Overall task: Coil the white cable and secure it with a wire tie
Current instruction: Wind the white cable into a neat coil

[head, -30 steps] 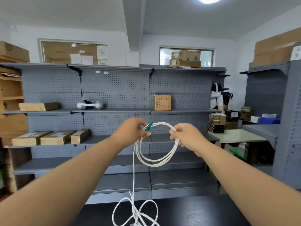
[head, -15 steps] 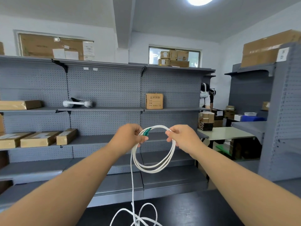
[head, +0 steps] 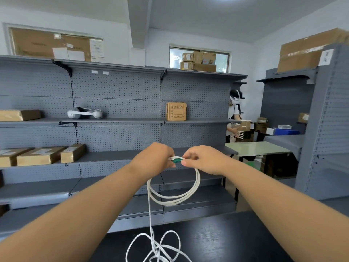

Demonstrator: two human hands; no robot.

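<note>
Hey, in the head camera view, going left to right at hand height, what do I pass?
Three brown boxes → left hand → green piece on the white cable → right hand → pale table.

Stockroom, grey pegboard shelving (head: 117, 91), cardboard boxes (head: 176, 111) on shelves

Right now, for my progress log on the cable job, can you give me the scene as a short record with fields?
left hand: grips the top of the coil
right hand: pinches the coil beside the left hand
white cable: several loops hang below the hands; the rest trails uncoiled onto the black table
green piece: between the hands; tie or plug, cannot tell
secured: no fastened tie visible
</note>
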